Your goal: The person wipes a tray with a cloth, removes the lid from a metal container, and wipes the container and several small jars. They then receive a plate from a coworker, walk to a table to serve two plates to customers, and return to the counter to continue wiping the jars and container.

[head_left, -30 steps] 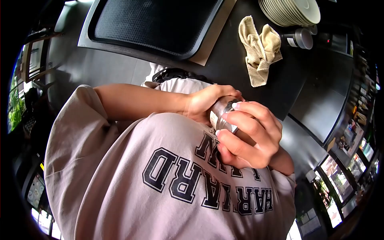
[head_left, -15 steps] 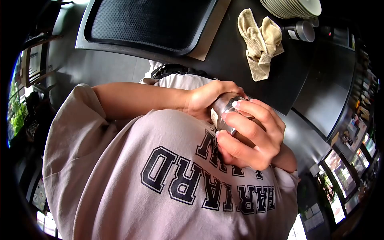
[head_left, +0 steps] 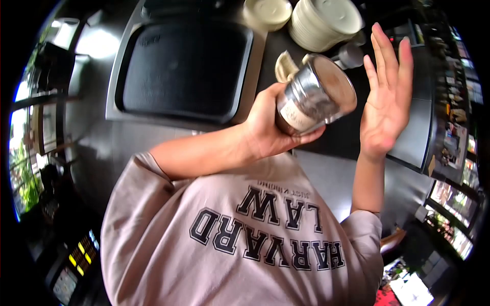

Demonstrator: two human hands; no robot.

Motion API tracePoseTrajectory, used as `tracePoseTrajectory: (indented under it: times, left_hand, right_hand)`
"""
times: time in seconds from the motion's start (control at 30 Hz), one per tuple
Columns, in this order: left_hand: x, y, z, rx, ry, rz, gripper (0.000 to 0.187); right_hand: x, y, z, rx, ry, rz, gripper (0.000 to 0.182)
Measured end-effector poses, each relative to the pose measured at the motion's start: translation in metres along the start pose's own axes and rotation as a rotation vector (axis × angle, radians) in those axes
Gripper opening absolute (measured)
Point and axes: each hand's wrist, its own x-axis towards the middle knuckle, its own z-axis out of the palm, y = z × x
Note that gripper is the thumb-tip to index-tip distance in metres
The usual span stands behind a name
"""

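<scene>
My left hand [head_left: 268, 125] is wrapped around the side of a shiny metal canister [head_left: 305, 109]. A pale label sits low on its side, and its round top looks brown. The canister is tilted, top toward the upper right, above the dark counter. To the right, my right hand [head_left: 388, 97] is raised with fingers stretched out and palm showing, apart from the canister and holding nothing. Behind the canister, a cream cloth [head_left: 287, 66] shows only in part.
A black tray [head_left: 184, 71] lies on the counter at upper left. A stack of cream plates [head_left: 319, 28] and a cream bowl-shaped stack [head_left: 268, 13] stand at the back. Near them is a small dark container with a grey top [head_left: 350, 55].
My right hand has let go of the canister's top and moved up and right, opening out. My left hand has lifted the canister away from my chest, tilting its top into view.
</scene>
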Motion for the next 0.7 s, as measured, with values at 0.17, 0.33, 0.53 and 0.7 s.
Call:
tracePoseTrajectory:
  times: [0.17,0.33,0.53,0.7]
  left_hand:
    - [0.002,0.009,0.05,-0.057,-0.078,0.194,0.042]
    - [-0.013,0.003,0.072,0.086,-0.116,0.251,0.038]
    - [-0.011,0.017,0.038,0.499,-0.109,0.785,0.034]
    - [-0.04,0.027,0.06,0.991,-0.303,0.958,0.049]
  right_hand:
    - [0.015,0.01,0.001,0.489,0.122,0.144,0.111]
    - [0.004,0.028,0.016,0.753,-0.045,0.195,0.102]
    - [0.001,0.004,0.012,0.954,-0.021,0.411,0.087]
    - [0.001,-0.007,0.016,1.119,-0.095,0.388,0.084]
